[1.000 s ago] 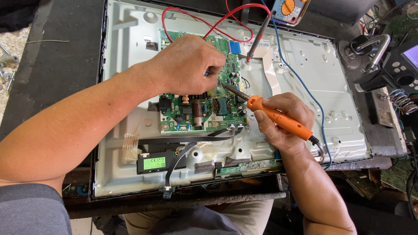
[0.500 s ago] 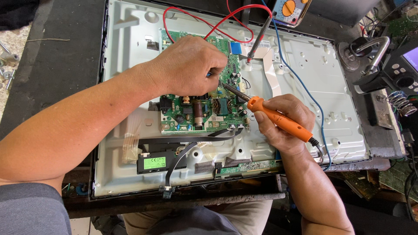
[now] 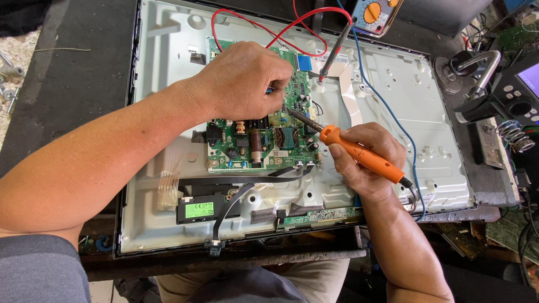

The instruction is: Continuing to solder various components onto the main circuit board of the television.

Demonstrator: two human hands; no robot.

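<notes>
While our right hand (image 3: 365,160) grips the orange soldering iron (image 3: 359,154), tip on the green circuit board (image 3: 264,140) inside the opened panel (image 3: 393,101), our left hand (image 3: 244,81) fingers pinch something hidden; soldering looks underway, unfinished.

Bare panel (image 3: 393,84) R of board (image 3: 264,143) gives room, but red lead (image 3: 247,22), probe (image 3: 334,50), blue wire (image 3: 387,106) cross it; iron (image 3: 359,154) & both hands crowd the board.
</notes>
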